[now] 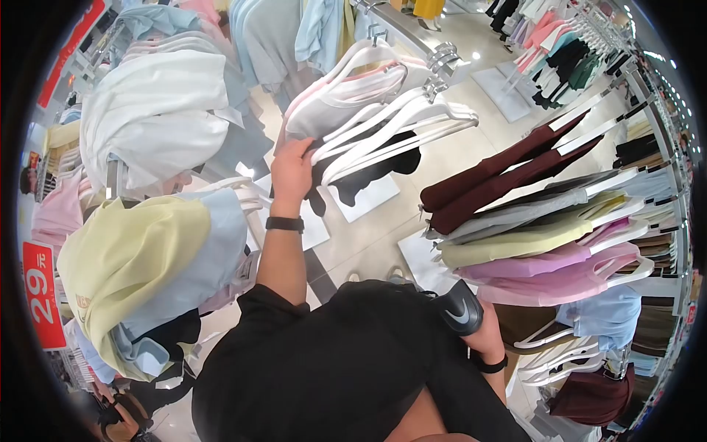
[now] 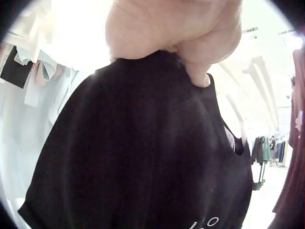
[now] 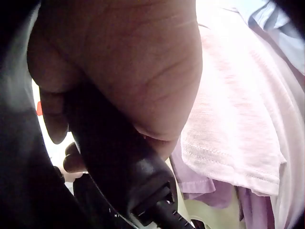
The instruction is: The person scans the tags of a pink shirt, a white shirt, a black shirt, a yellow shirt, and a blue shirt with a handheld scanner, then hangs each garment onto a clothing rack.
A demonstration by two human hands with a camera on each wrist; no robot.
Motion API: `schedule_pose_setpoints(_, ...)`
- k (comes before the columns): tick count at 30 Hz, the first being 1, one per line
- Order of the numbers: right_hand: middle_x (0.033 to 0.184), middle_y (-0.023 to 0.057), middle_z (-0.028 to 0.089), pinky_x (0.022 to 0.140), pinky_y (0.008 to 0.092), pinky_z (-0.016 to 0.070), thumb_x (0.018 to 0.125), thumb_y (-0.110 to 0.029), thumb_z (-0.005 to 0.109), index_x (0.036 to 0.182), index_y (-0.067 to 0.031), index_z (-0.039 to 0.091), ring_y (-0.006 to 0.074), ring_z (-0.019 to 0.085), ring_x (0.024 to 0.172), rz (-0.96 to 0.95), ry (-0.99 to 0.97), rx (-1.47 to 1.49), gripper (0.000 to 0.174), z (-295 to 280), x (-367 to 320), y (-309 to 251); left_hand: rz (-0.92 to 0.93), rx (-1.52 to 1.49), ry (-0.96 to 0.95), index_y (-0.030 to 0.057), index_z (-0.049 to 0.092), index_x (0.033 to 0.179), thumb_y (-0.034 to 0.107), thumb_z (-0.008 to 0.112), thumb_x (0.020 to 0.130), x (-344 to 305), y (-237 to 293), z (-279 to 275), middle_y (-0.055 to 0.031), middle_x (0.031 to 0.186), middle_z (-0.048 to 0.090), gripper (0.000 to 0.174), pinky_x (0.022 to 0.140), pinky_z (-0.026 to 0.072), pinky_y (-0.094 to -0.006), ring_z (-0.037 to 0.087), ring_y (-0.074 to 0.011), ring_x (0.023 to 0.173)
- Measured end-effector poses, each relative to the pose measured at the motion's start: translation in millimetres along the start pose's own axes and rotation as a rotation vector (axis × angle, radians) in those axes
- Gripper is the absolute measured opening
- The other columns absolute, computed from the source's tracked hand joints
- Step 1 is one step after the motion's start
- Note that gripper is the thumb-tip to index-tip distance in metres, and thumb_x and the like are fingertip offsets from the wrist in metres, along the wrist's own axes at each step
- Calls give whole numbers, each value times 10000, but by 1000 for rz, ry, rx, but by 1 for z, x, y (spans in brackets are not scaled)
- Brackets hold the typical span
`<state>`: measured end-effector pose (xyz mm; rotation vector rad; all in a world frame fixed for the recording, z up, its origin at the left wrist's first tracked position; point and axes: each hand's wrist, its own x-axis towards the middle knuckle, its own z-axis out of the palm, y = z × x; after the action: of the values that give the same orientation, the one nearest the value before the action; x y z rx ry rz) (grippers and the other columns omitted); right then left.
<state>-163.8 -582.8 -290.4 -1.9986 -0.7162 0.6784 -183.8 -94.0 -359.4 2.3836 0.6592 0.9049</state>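
Note:
My left hand (image 1: 292, 171) reaches forward to the rack and pinches the shoulder of a black garment (image 1: 379, 171), beside several white hangers (image 1: 398, 136) and grey and pink tops (image 1: 324, 103). Up close in the left wrist view, the fingers of that hand (image 2: 176, 31) bunch the top of the black garment (image 2: 138, 143), which has pale lettering low down. Low at my right side, my right hand (image 1: 484, 331) grips a dark handheld device (image 1: 462, 309). A ribbed cord leaves the device (image 3: 124, 157) under the right hand (image 3: 128, 67) in the right wrist view.
White (image 1: 158, 110), yellow (image 1: 136, 258) and light blue clothes hang at the left, near a red price sign (image 1: 44, 295). Maroon (image 1: 508, 169), grey, yellow and pink garments (image 1: 552, 276) hang at the right. A metal rail (image 1: 405, 33) runs above the hangers; tiled floor shows between racks.

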Motion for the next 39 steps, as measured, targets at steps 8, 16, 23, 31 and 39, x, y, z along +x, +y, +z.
schedule_pose_setpoints(8, 1047, 190, 734, 879, 391, 542, 701, -57, 779, 1130, 24, 694, 384, 698, 951, -32, -30, -10, 445, 3, 7, -9, 60, -61, -90, 37, 743, 1115, 52, 693, 886, 37, -21, -28, -154, 1028, 709, 235, 845, 536, -420, 677, -373, 970)
schedule_pose_setpoints(16, 1054, 198, 729, 864, 399, 547, 697, -55, 784, 1126, 24, 694, 400, 694, 957, -24, -59, -12, 446, 3, 15, -14, 34, 52, -104, 53, 749, 1084, 165, 756, 875, 37, -15, -33, -125, 970, 699, 237, 807, 530, -425, 673, -363, 928)
schedule_pose_setpoints(23, 1037, 212, 723, 836, 420, 552, 681, -81, 800, 1114, 20, 698, 427, 683, 954, -69, -73, -52, 456, 7, 24, -13, 104, 42, 9, 57, 756, 1060, 195, 768, 871, 60, 29, -32, -122, 934, 684, 234, 769, 533, -410, 668, -352, 881)
schedule_pose_setpoints(31, 1056, 222, 718, 836, 410, 553, 695, -84, 809, 1141, 29, 685, 418, 694, 952, -136, -65, -26, 477, 6, 29, -10, 87, -148, 105, 49, 754, 1117, 192, 765, 895, 79, 64, -16, -129, 916, 685, 265, 743, 512, -365, 660, -330, 816)
schedule_pose_setpoints(39, 1020, 208, 723, 832, 396, 550, 704, -75, 807, 1134, 22, 689, 409, 699, 935, -107, -23, -7, 457, 7, 27, -5, -40, -157, 130, 38, 748, 1137, 179, 767, 904, 63, 39, -20, -120, 844, 651, 273, 729, 482, -354, 624, -284, 767)
